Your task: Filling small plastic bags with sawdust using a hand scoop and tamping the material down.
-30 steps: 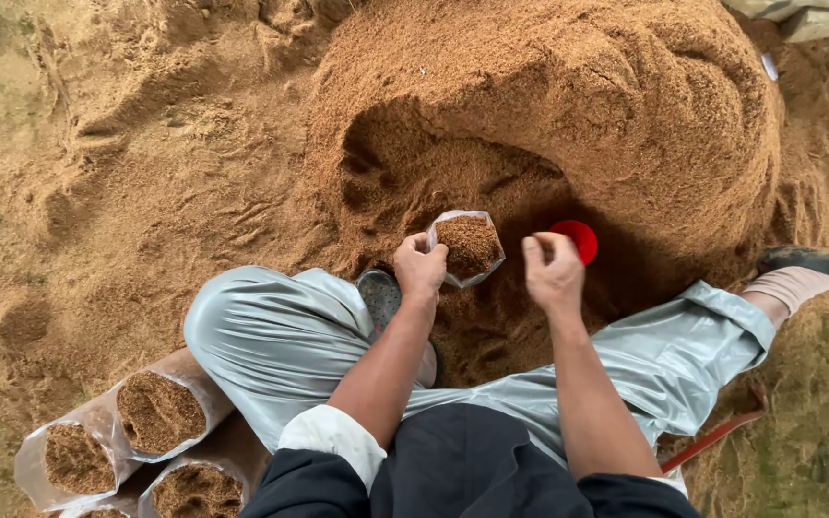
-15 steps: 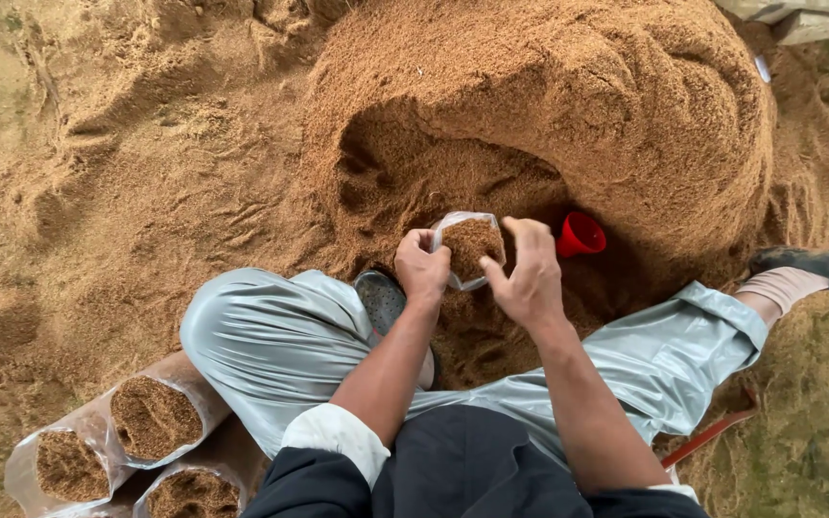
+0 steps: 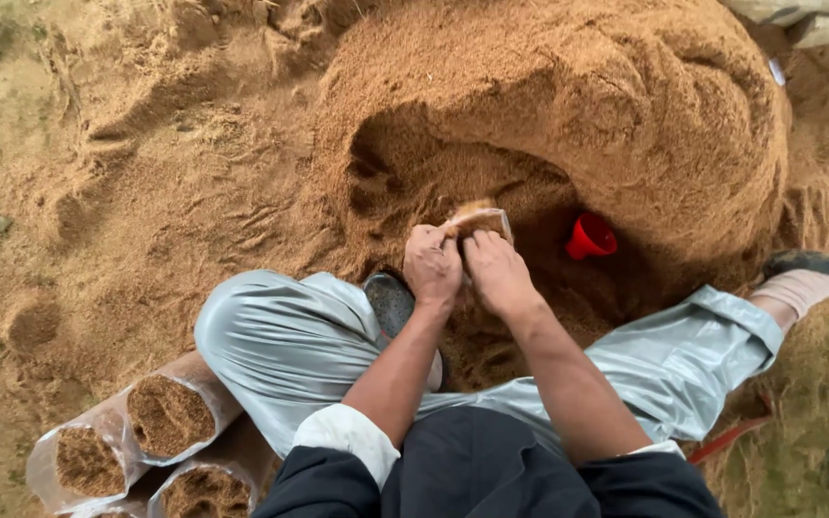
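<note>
Head camera view: both hands close on a small clear bag packed with brown sawdust. Left hand grips the bag's near left side with fingers curled tight; right hand clasps it just beside, thumbs nearly touching. Just beyond the grip rises the big sawdust pile with a scooped hollow. Right of the grip a red cup lies in the sawdust. Well below-left of the grip, filled bags lie on their sides.
</note>
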